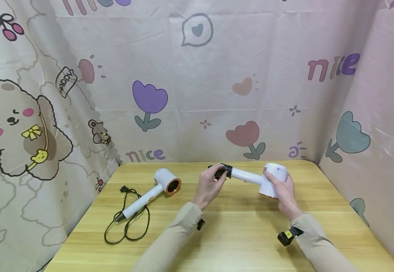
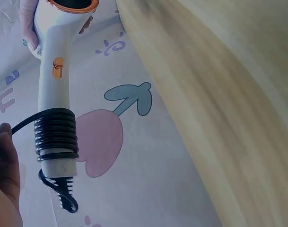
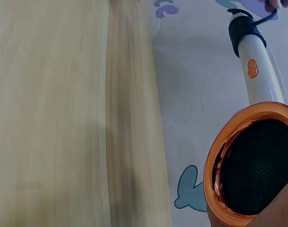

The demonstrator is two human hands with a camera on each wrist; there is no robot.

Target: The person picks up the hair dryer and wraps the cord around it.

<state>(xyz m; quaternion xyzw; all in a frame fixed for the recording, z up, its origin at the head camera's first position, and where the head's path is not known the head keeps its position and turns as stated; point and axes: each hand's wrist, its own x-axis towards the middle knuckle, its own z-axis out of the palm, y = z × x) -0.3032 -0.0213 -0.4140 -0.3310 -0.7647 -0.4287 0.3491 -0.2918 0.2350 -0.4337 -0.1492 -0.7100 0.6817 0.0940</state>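
Note:
A white hair dryer (image 1: 247,176) with an orange-rimmed nozzle is held up over the far right of the table. My right hand (image 1: 283,189) grips its round head. Around the end of its handle the black cord (image 2: 56,135) is wound in several tight coils, shown closely in the left wrist view. My left hand (image 1: 211,185) pinches the loose stretch of that cord beside the handle end. In the right wrist view the dark mesh nozzle (image 3: 262,165) faces the camera.
A second white hair dryer (image 1: 142,202) lies on the left of the wooden table (image 1: 237,241). Its black cord (image 1: 148,223) is unwound in loose loops around the handle, the plug (image 1: 124,189) toward the back. A patterned curtain (image 1: 197,75) hangs behind and at both sides.

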